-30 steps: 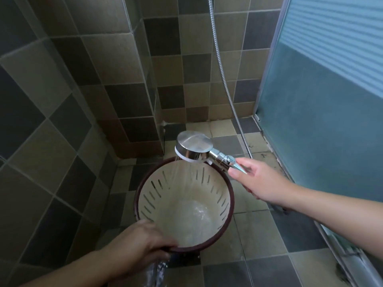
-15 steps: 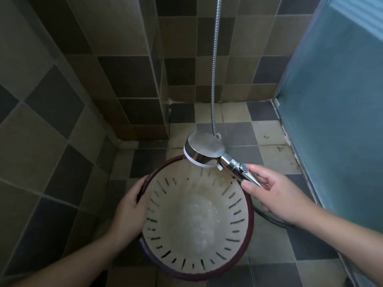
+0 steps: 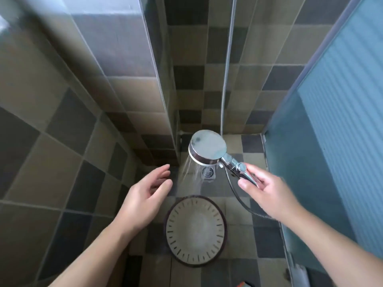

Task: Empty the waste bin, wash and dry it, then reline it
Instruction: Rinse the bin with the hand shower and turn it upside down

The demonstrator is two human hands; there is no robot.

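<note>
The waste bin (image 3: 195, 230), cream inside with slits round its wall and a dark red rim, stands upright on the tiled floor, wet at the bottom. My left hand (image 3: 145, 195) hovers above and left of it, fingers relaxed, holding nothing. My right hand (image 3: 267, 193) grips the chrome handle of the shower head (image 3: 207, 147), which is raised above the bin. Water sprays from the head down and to the left, beyond the bin.
A floor drain (image 3: 208, 172) sits in the floor behind the bin. The metal shower hose (image 3: 227, 69) runs up the back wall and loops under my right hand. Tiled walls close in on the left; a frosted blue door (image 3: 331, 131) stands on the right.
My left hand has let go of the bin, which now stands on the floor. The shower head has risen away from the bin, and the view sits higher.
</note>
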